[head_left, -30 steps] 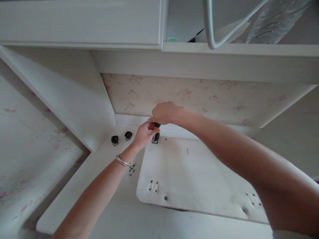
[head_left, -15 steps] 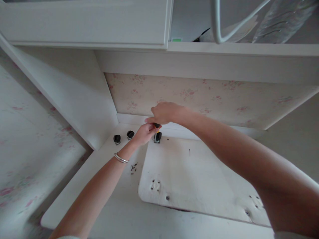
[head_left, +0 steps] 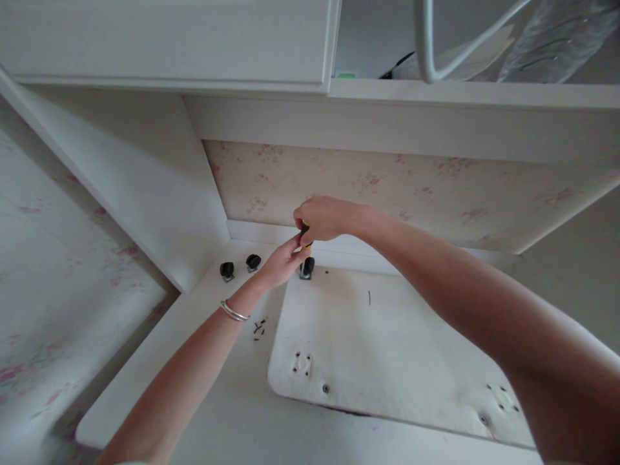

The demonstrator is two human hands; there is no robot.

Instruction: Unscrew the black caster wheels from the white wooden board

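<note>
I see the right hand [head_left: 323, 218] curled round a screwdriver [head_left: 305, 228], the left hand [head_left: 281, 263] pinching it lower, by a caster [head_left: 309, 266] on the board [head_left: 387, 355].

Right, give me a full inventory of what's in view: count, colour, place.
Desktop: 1, white, below
Panel: 1, off-white, flat on the desktop
Corner caster: 1, black, panel's far left corner
Other casters: 2, black, desktop left of the panel
Screws: several, dark, desktop beside the panel
Round fittings: 2, grey, panel's near side
Cabinet: 1, white, overhead
Curved tube: 1, pale, upper right
Wallpaper: 2 stretches, pale with pink flowers, back and left
Bracelet: count unclear, silver, left of the screws
Screwdriver: 1, black and yellow, at the corner caster
Left grip: 1, bare, around the screwdriver's lower part
Right grip: 1, bare, on its top
</note>
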